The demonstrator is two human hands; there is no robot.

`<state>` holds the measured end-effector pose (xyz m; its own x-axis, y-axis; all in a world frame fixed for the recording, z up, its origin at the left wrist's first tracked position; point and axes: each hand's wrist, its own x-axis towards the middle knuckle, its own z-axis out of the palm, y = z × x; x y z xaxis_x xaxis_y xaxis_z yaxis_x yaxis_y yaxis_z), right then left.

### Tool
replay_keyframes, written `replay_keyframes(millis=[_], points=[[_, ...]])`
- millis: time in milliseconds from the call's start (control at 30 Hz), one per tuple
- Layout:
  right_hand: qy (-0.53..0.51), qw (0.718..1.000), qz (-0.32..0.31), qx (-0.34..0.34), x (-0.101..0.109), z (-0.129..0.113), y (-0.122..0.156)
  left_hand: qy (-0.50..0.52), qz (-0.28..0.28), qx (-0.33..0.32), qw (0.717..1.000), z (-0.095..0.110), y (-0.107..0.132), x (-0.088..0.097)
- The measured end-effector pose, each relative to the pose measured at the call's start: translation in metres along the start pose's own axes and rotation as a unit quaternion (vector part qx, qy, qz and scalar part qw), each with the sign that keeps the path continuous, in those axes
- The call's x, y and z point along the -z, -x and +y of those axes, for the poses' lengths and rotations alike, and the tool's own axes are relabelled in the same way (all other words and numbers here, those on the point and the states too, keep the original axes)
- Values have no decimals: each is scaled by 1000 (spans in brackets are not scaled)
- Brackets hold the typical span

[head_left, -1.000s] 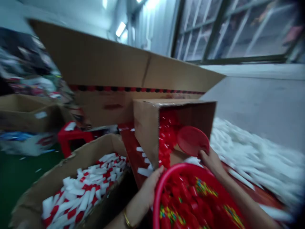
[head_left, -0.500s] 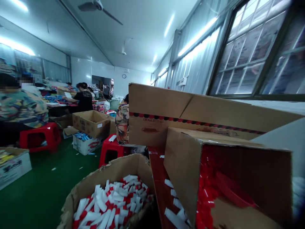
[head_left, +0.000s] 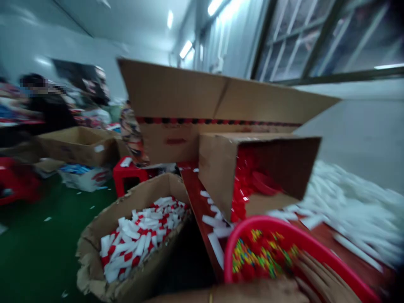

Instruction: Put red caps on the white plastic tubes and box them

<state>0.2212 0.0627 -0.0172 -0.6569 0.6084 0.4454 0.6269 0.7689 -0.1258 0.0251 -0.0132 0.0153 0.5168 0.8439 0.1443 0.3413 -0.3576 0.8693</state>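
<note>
Your left hand (head_left: 303,287) lies open, fingers (head_left: 328,280) spread, inside a red plastic basin (head_left: 315,240), multicoloured pieces (head_left: 261,256) just beyond them; your right hand is out of view.

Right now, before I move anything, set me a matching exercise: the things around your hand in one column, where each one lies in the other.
Things:
1. red-and-white strips
2. loose white strips
3. round red disc
4. multicoloured pieces

Places:
A. in the red plastic basin by your hand
B. in the cardboard box lying on its side
C. in the torn-edged cardboard box at left
D. piled to the right of the box lying on its side

Pairs: 1-C, 2-D, 3-B, 4-A.
</note>
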Motion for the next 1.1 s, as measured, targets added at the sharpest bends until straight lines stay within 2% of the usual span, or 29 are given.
replay_keyframes(millis=[33, 67, 133, 167, 233, 267, 300, 400, 500, 567, 667, 767, 833, 933, 1100], points=[[4, 1000, -21, -21, 7, -9, 17, 5, -12, -24, 1000, 4, 6, -2], [4, 998, -50, -29, 12, -18, 28, -9, 1, -57, 998, 7, 13, -1], [12, 990, -138, 0, 16, -32, 39, -41, 108, -92, 989, 4, 26, 9], [16, 988, -156, 11, 15, -35, 40, -54, 175, -78, 980, -3, 34, 18], [48, 986, -156, -13, 13, -34, 40, -109, 308, 7, 945, -27, 51, 37], [66, 987, -145, -32, 13, -32, 40, -156, 345, 61, 923, -42, 61, 46], [83, 987, -129, -51, 13, -30, 40, -211, 359, 106, 903, -59, 71, 54], [104, 987, -79, -91, 16, -28, 40, -270, 331, 169, 888, -105, 93, 68], [87, 990, -70, -87, 21, -38, 29, -313, 261, 163, 899, -127, 95, 63], [65, 992, -97, -44, 23, -46, 14, -361, 195, 156, 898, -127, 88, 55], [32, 983, -176, 48, 22, -54, -14, -400, 108, 159, 896, -119, 72, 45], [24, 959, -255, 120, 14, -57, -34, -382, 74, 157, 908, -114, 61, 42], [38, 947, -287, 139, 8, -57, -38, -374, 71, 158, 911, -114, 56, 43], [75, 945, -297, 112, 5, -56, -32, -375, 65, 155, 912, -116, 52, 48], [173, 944, -278, -27, 17, -50, -16, -388, 72, 149, 907, -119, 60, 68]])
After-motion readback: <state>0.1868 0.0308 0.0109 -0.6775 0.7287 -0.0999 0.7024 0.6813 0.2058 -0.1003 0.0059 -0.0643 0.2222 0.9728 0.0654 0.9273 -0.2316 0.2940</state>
